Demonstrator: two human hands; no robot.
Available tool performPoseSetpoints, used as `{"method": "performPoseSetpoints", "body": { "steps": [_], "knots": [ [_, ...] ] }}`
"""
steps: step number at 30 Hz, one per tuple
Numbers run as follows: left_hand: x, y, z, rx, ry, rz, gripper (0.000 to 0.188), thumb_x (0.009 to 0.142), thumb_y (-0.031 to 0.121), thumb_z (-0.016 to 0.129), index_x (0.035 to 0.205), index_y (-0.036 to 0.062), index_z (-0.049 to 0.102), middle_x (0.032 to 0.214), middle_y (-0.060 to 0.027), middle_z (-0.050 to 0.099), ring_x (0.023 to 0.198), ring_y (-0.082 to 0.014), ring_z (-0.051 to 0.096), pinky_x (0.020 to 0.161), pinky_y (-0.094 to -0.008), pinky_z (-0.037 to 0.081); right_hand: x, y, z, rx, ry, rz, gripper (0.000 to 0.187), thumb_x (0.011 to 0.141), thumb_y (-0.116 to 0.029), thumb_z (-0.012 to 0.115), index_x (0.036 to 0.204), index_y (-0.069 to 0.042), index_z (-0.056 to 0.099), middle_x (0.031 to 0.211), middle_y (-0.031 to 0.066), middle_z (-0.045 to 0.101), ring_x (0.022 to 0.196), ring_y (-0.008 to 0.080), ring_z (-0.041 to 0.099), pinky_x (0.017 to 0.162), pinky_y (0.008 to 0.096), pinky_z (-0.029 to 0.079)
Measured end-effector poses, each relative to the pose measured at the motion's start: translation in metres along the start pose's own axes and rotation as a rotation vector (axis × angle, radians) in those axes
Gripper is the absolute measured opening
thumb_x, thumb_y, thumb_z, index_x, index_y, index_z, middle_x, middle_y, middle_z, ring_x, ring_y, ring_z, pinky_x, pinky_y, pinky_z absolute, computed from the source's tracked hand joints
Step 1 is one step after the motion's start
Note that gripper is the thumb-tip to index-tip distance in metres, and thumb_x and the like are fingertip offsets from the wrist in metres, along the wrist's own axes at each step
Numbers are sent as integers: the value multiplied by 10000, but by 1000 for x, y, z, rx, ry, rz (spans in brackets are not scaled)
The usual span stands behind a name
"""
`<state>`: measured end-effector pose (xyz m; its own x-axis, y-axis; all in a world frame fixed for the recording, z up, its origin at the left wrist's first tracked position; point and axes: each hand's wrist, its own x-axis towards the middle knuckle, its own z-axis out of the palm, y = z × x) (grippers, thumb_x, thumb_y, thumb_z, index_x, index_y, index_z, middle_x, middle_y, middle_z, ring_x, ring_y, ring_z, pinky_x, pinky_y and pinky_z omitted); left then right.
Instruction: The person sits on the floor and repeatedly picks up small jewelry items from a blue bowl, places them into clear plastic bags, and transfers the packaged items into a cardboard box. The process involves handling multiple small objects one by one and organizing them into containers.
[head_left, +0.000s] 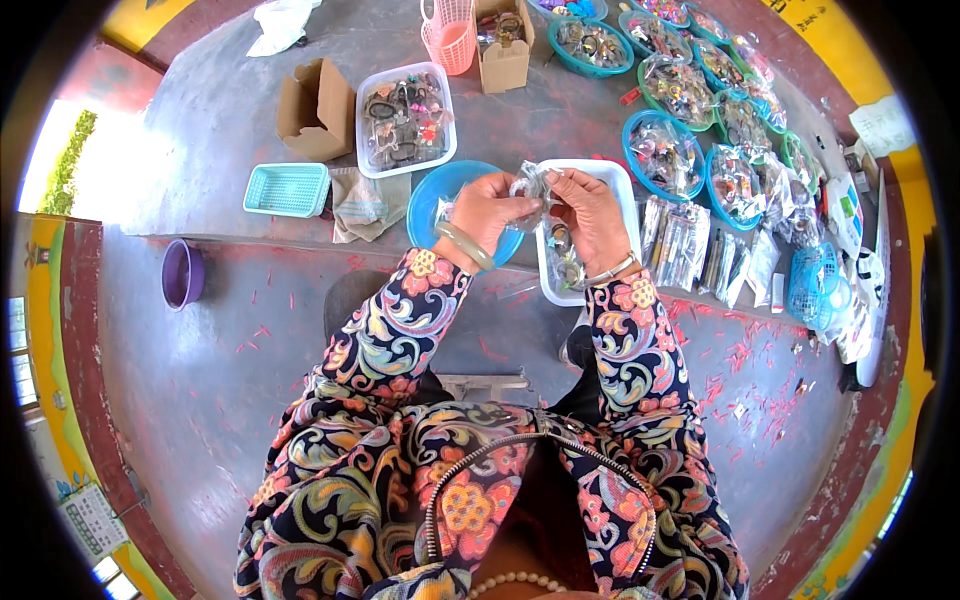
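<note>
Between my two hands is a small clear plastic bag [530, 186]; what lies inside it is too small to make out. My left hand [484, 215], with a pale bangle at the wrist, pinches the bag's left side. My right hand [592, 213], also wearing a bangle, grips its upper right with thumb and fingers. Under the left hand stands a round blue basin [421, 207], partly hidden, with some clear plastic in it. Below the right hand is a white rectangular tray [629, 190] holding small bagged items.
A white bin [449, 128] of dark hair ties, an open cardboard box [335, 110] and a turquoise basket [287, 190] stand left on the grey platform. Several basins of bagged items, including a blue one [630, 140], fill the right. A purple basin [182, 274] sits on the floor.
</note>
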<state>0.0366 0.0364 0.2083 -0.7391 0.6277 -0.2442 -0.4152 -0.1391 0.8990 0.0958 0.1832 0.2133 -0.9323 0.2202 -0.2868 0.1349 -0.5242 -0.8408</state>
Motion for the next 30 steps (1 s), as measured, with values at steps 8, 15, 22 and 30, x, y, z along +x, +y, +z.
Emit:
{"method": "performPoseSetpoints", "body": {
  "steps": [8, 15, 22, 30],
  "knots": [
    [-1, -5, -3, -85, -50, -87, 126, 771, 54, 603, 880, -4, 577, 788, -48, 597, 693, -115, 557, 639, -230, 440, 3, 8, -4, 67, 121, -24, 129, 752, -154, 659, 806, -41, 628, 723, 3, 592, 632, 64, 500, 565, 201, 364],
    [0, -3, -2, -60, -33, -129, 149, 778, 72, 601, 896, -17, 581, 807, -60, 605, 697, -129, 564, 640, -239, 449, 4, 4, -3, 16, 73, 34, 131, 757, -174, 655, 802, -55, 627, 717, -16, 584, 612, 54, 476, 564, 199, 352],
    [1, -6, -2, 66, -87, -86, 147, 803, 114, 586, 874, -15, 587, 782, -42, 599, 666, -114, 570, 640, -224, 453, 6, 5, -6, 52, 19, 52, 120, 755, -173, 656, 804, -65, 630, 707, -32, 582, 598, 45, 462, 563, 194, 345],
    [0, -2, -4, 3, -27, -73, 172, 835, 172, 565, 844, 4, 596, 703, -12, 578, 588, -56, 495, 518, -185, 366, 1, 0, 0, -82, 88, 32, 111, 745, -150, 666, 794, -58, 630, 683, -37, 576, 566, 36, 450, 531, 181, 333]
  ]
}}
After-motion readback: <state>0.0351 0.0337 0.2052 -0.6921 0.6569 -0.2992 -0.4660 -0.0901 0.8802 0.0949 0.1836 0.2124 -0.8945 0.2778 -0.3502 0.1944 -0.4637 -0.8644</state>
